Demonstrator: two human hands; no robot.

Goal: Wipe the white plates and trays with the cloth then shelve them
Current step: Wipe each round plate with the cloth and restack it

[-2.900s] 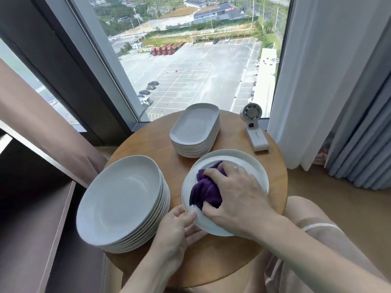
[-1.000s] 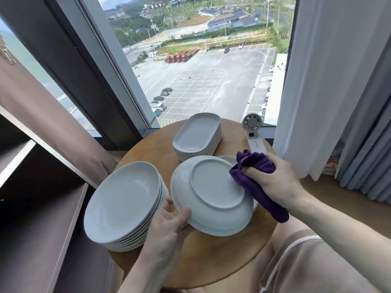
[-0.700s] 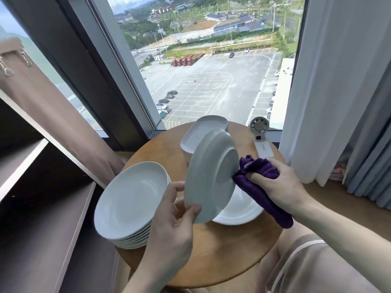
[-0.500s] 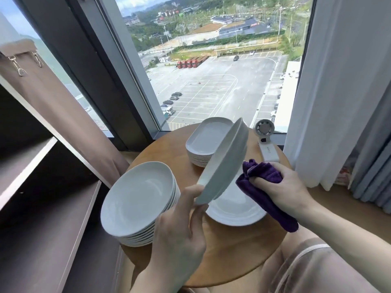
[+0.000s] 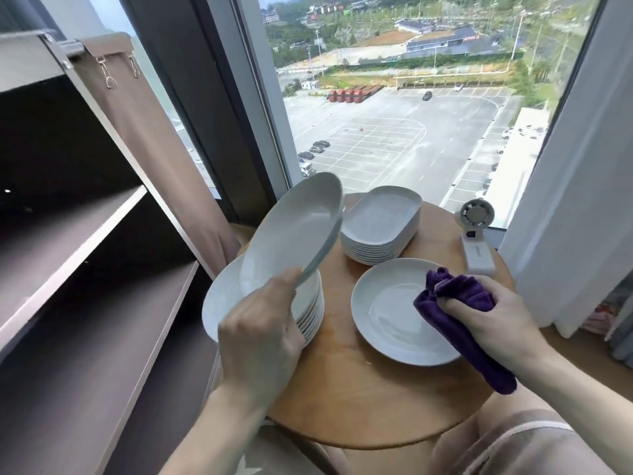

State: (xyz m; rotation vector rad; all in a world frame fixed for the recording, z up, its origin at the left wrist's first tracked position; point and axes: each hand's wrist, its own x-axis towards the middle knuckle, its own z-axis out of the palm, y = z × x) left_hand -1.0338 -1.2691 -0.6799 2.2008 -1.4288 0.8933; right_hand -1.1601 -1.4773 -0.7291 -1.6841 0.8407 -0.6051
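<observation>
Your table is round and wooden. At its far right edge stands a small white fan. Beyond it you see a window onto a car park, a white curtain on the right, a brown curtain left.

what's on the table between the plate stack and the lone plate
Nothing: just bare tabletop between the plate stack and the lone plate, seen in the head view.
</observation>
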